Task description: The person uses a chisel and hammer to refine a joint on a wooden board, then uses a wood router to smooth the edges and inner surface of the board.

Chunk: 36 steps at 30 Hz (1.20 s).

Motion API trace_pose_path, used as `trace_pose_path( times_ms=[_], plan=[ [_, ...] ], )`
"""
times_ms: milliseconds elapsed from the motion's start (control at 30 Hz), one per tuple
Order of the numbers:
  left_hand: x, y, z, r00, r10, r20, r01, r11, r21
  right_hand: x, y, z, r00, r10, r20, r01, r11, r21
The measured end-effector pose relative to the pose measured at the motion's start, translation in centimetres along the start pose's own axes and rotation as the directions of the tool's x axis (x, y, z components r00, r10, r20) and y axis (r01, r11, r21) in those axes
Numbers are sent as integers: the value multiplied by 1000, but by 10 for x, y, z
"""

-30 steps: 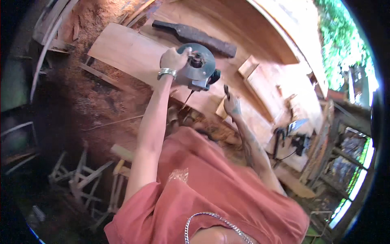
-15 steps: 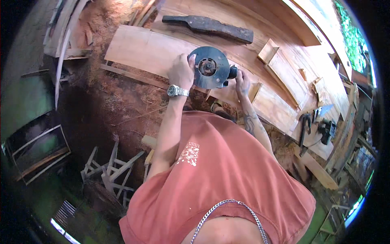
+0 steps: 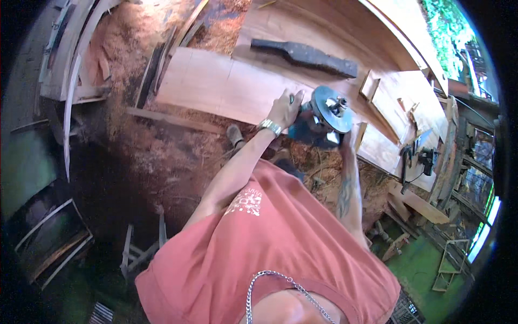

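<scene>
A router [image 3: 330, 112], a power tool with a round base plate, is held over the near edge of the workbench. Its base faces up and to the side, and light glints off its metal parts. My left hand [image 3: 285, 110], wearing a metal wristwatch, has its fingers closed at the router's left side, around what looks like a small dark handle. On the far right side my right hand [image 3: 348, 139] grips the tool, mostly hidden behind the base. Just beyond the router lies a long dark wooden piece [image 3: 305, 56] with a narrowed end.
A pale plank [image 3: 208, 81] runs along the bench front. Wooden strips [image 3: 380, 108] lie to the right, near a black clamp-like tool [image 3: 406, 159] and a black device [image 3: 429, 160]. Sawdust [image 3: 156, 178] covers the floor, and a wooden stool frame [image 3: 143, 251] stands at lower left.
The router has moved right and slightly down and has been tilted, so its base shows at a slant. Both hands moved right with it, the left off the base's rim.
</scene>
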State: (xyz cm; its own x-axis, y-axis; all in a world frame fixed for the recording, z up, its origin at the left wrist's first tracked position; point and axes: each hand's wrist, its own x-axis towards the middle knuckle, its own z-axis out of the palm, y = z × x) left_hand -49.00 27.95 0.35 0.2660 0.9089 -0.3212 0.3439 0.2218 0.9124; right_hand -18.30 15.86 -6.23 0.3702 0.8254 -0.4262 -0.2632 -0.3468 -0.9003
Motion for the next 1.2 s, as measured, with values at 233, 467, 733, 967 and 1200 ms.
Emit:
trace_pose_path(
  times_ms=[233, 467, 733, 967, 1200],
  plan=[
    [-94, 92, -114, 944, 267, 196, -264, 964, -39, -87, 89, 106, 849, 429, 308, -528, 710, 465],
    [-84, 39, -199, 807, 587, 71, -587, 809, -13, -107, 80, 206, 837, 371, 402, -541, 671, 507],
    [32, -32, -269, 908, 335, -250, -386, 903, -191, -54, 60, 289, 910, 336, 242, -412, 688, 598],
    [208, -55, -331, 969, 119, -218, -180, 941, -287, 57, 43, 369, 955, 292, 58, -261, 726, 637],
    [332, -80, -331, 989, 18, -147, -73, 925, -373, 134, 23, 398, 968, 245, -48, -168, 782, 601]
  ],
)
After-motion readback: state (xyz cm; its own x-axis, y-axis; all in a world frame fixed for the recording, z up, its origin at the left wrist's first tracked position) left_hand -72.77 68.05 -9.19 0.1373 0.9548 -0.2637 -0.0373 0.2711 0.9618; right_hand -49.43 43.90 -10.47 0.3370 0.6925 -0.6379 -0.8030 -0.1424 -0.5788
